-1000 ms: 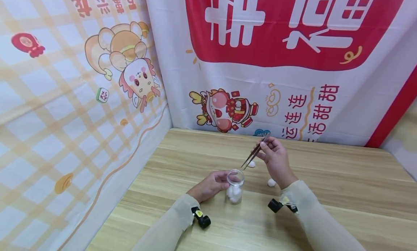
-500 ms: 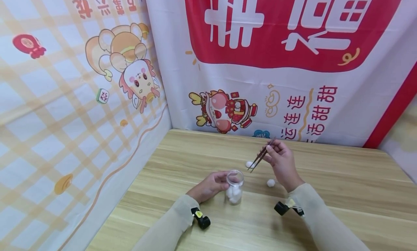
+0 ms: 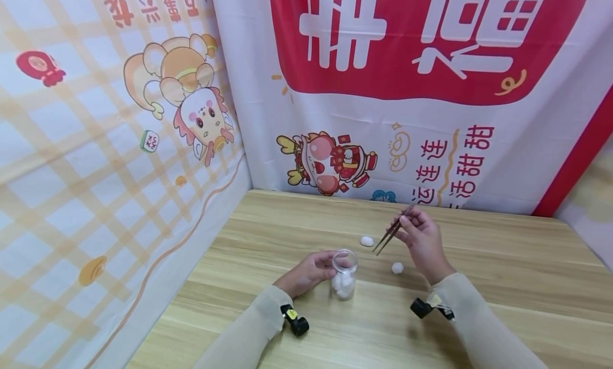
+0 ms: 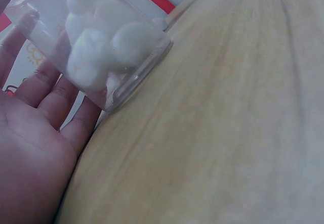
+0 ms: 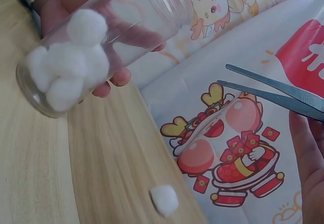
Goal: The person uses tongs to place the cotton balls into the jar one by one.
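A clear, lidless jar (image 3: 345, 276) stands upright on the table with several white cotton balls (image 5: 71, 62) inside. My left hand (image 3: 311, 272) holds it from the left, fingers round the far side and thumb in front. In the left wrist view the fingers (image 4: 55, 95) lie behind the jar. My right hand (image 3: 421, 244) pinches metal tweezers (image 3: 394, 231), tips pointing down and left, to the right of the jar. In the right wrist view the tips of the tweezers (image 5: 268, 90) are apart with nothing between them. One cotton ball (image 3: 366, 242) lies behind the tips, another (image 3: 397, 268) near the right hand.
The wooden table (image 3: 517, 284) runs back to a printed cloth (image 3: 431, 119) hanging behind it. A second checked cloth (image 3: 119, 188) hangs along the left side. Each sleeve carries a small black wrist camera (image 3: 297, 322).
My right hand has drawn the tweezers away from the jar's mouth to the right, uncovering the rear cotton ball. The left hand and jar have stayed in place.
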`<state>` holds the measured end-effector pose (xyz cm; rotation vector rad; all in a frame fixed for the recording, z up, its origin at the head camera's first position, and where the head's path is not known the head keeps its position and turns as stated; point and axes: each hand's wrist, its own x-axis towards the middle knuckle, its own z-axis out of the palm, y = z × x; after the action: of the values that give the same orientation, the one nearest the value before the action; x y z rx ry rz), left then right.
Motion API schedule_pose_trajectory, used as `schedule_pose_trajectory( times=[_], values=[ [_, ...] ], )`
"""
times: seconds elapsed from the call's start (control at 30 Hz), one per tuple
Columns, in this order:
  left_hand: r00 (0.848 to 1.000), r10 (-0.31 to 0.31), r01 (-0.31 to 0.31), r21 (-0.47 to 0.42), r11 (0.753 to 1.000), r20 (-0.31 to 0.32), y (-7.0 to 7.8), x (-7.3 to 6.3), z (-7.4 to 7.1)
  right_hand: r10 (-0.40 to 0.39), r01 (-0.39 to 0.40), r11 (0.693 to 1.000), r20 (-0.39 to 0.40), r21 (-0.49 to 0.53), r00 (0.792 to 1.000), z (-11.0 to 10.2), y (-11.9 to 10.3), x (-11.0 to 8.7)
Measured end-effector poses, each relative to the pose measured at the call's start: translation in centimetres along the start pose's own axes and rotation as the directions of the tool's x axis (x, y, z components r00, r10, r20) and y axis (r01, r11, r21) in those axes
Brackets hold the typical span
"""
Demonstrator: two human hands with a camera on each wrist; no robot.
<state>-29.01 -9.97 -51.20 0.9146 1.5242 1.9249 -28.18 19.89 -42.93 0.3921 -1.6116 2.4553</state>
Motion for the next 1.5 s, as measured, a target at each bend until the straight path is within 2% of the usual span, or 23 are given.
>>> schedule_pose_trajectory(
  times=[0.27,0.57,0.83,1.03,1.23,1.5],
  values=[
    [1.0,-0.006,0.006,-0.018,1.0,0.007,0.0,0.2,0.0,0.002,-0.003,1.0,-0.025,-0.028,1.0,-0.9,-0.1,-0.2],
    [1.0,-0.013,0.013,0.002,1.0,-0.012,0.0,-0.1,0.1,0.055,-0.058,0.995,-0.048,-0.076,0.997,-1.7,-0.2,-0.7],
    [1.0,-0.003,0.002,-0.016,1.0,-0.01,-0.1,0.0,0.1,0.012,-0.019,0.988,-0.048,-0.151,0.999,-3.1,0.5,-0.8],
    [1.0,-0.002,0.002,0.01,1.0,-0.002,0.1,0.1,0.2,0.004,-0.018,0.973,-0.061,-0.228,0.998,-4.3,0.8,-0.9],
    [1.0,0.007,-0.007,-0.004,1.0,0.002,0.0,0.1,0.1,-0.009,-0.003,0.971,-0.048,-0.238,0.999,-4.7,0.7,-1.0],
    [1.0,0.006,-0.005,-0.014,1.0,0.013,0.2,0.1,0.0,0.023,-0.042,0.962,-0.072,-0.271,0.997,-5.4,1.0,-1.2]
  ],
)
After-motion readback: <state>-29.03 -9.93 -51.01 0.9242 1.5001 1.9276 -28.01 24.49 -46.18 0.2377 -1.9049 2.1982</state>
